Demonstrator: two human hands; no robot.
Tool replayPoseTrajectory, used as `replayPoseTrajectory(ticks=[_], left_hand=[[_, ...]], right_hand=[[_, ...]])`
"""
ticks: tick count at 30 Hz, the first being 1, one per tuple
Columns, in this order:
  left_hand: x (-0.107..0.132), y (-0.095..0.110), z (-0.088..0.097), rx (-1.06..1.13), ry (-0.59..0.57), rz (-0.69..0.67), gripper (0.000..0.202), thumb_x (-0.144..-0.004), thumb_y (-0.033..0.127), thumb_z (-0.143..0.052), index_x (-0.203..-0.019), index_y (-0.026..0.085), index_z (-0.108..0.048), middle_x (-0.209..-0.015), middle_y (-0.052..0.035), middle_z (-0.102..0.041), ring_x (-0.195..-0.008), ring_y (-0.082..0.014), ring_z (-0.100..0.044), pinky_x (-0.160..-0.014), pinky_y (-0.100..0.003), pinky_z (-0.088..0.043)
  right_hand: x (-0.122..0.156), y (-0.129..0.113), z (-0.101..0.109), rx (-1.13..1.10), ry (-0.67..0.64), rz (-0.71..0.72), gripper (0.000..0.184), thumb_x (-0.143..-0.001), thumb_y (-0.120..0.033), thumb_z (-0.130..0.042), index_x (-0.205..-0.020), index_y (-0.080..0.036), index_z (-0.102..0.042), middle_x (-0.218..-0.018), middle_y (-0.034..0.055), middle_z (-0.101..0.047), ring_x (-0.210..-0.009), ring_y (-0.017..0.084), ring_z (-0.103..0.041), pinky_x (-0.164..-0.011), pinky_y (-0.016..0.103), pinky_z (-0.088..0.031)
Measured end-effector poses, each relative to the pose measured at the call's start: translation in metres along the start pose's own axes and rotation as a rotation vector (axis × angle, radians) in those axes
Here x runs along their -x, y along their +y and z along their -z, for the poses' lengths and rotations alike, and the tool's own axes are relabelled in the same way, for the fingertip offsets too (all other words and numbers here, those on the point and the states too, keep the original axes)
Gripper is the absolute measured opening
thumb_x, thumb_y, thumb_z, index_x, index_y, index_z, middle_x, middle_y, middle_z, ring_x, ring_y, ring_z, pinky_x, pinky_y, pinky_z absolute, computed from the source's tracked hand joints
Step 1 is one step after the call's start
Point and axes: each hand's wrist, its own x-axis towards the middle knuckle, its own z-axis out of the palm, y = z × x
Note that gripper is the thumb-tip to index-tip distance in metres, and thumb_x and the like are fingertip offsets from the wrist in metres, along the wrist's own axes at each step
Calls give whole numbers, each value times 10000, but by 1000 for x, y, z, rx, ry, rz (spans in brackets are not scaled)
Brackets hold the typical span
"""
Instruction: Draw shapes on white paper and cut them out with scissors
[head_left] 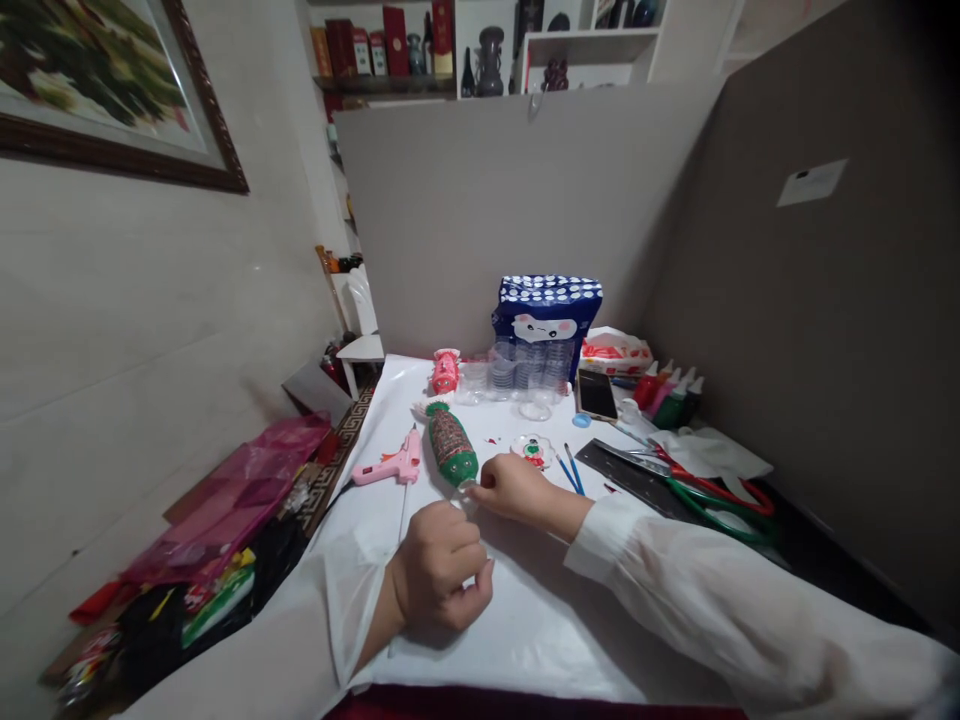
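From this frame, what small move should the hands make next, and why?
Probably steady the decorated bottle with the right hand, already touching its lower end. It lies on its side on the white paper, the left hand is closed in a fist nearby, and the glue gun lies unused.

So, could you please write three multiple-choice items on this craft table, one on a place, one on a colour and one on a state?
1. Where does the pink glue gun lie?
A. left of the green decorated bottle
B. on the phone
C. inside the blue dotted pack

2. What colour are the two thin brush handles?
A. yellow
B. blue
C. white

3. How is the left hand?
A. flat and open
B. curled into a fist on the white sheet
C. gripping the scissors

Answers: 1 A, the gun lies beside the bottle's left; 2 B, both handles look blue; 3 B, its fingers fold in while the right hand touches the bottle's near end.
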Motion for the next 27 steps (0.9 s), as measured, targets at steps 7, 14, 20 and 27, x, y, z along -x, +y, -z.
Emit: replayPoseTrajectory(ticks=[7,14,20,27], left_hand=[[1,-1,-4,-2,26,-42,241,-702,115,-518,-501,222,-439,-482,3,-443,-500,-158,-351,-524,-355,-198],[3,-4,-10,-35,99,-41,260,-700,125,-537,-485,204,-414,-500,6,-421,-522,-149,-326,-535,-345,-201],[0,-1,-7,-103,110,46,244,-730,122,-583,-522,178,-468,-555,-5,-483,-626,-162,-405,-632,-368,-240],[2,1,-8,-115,52,57,198,-743,149,-623,-594,173,-496,-650,3,-577,-741,-177,-494,-724,-411,-244]], right_hand=[[-2,-14,-10,-62,56,-31,270,-970,-328,-594,-1190,-174,-624,-1214,84,-635,-1010,237,-648,-855,425,-558],[-14,-20,-12,-115,61,-57,289,-963,-326,-606,-1203,-165,-616,-1212,84,-633,-1009,244,-650,-847,429,-561],[-20,-16,-12,-139,75,-80,294,-961,-324,-610,-1208,-165,-613,-1217,86,-631,-1012,244,-649,-846,430,-561],[-15,-7,-10,-107,85,-103,290,-962,-323,-608,-1208,-169,-614,-1223,87,-629,-1019,243,-647,-852,431,-558]])
